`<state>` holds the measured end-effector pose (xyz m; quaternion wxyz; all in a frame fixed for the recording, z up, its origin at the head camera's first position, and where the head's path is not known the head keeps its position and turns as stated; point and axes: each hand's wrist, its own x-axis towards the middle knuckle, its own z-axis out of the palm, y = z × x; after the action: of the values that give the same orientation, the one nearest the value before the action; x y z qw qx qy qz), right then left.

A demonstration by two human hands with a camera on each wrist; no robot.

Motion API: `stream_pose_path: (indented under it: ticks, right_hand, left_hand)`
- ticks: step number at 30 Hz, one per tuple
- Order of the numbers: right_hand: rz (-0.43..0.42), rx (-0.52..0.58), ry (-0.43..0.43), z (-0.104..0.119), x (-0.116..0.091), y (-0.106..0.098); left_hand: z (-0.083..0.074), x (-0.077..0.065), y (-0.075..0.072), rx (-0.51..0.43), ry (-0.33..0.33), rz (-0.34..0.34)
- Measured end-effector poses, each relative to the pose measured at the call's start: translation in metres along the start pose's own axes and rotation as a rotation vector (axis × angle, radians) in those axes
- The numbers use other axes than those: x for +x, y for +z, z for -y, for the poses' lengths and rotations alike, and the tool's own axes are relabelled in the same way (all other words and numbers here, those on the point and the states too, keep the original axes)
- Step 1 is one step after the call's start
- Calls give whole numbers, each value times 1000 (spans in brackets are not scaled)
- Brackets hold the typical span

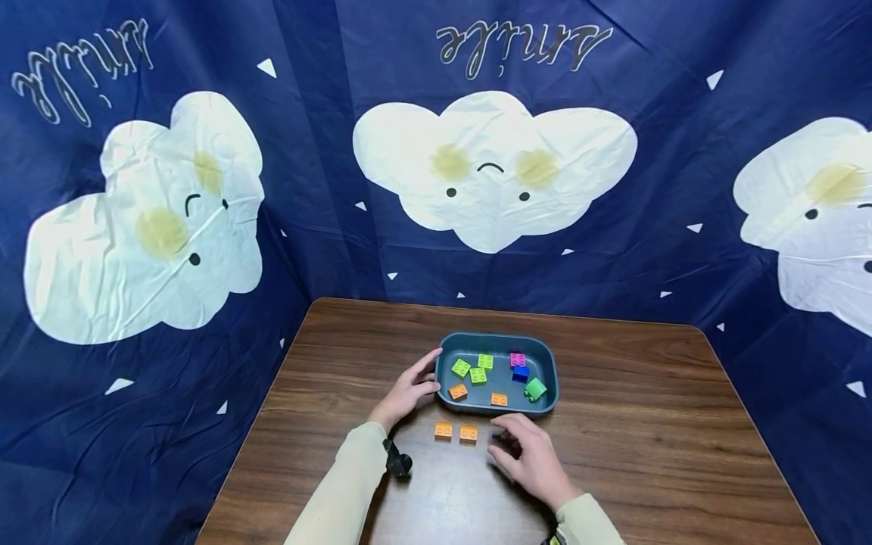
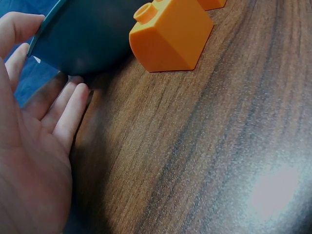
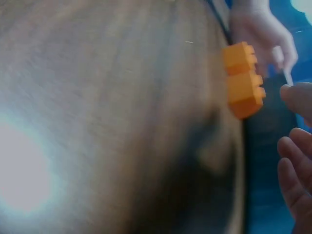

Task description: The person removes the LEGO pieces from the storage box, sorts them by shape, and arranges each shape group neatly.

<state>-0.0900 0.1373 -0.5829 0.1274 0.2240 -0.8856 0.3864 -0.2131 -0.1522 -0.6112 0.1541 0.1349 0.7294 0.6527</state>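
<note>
My left hand (image 1: 403, 392) rests at the left end of a dark teal bin (image 1: 500, 380), its fingertips on the outer rim and wall. In the left wrist view, the fingers are loosely extended against the bin's side. Two orange toy blocks (image 1: 443, 431) (image 1: 468, 434) sit side by side on the table before the bin; one orange block (image 2: 170, 41) looms close in the left wrist view. My right hand (image 1: 534, 460) hovers right of these blocks, near the bin's front edge, fingers loosely bent with nothing between them.
Inside the bin lie several lime blocks (image 1: 478, 376), a pink block (image 1: 518, 359), a blue block (image 1: 521, 374), a green block (image 1: 535, 389) and two more orange blocks (image 1: 458, 392) (image 1: 499, 399). A blue cloud-patterned curtain (image 1: 490, 280) surrounds the wooden table (image 1: 647, 409).
</note>
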Motion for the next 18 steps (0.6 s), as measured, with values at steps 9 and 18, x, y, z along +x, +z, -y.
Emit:
stream_pose_path:
  ticks: [9, 18]
  right_hand:
    - [-32, -129, -81, -4, 38, -40]
    - [166, -269, -36, -24, 70, -49]
  left_hand:
    - [0, 1, 0, 14, -3, -7]
    - [0, 0, 2, 5, -8, -8]
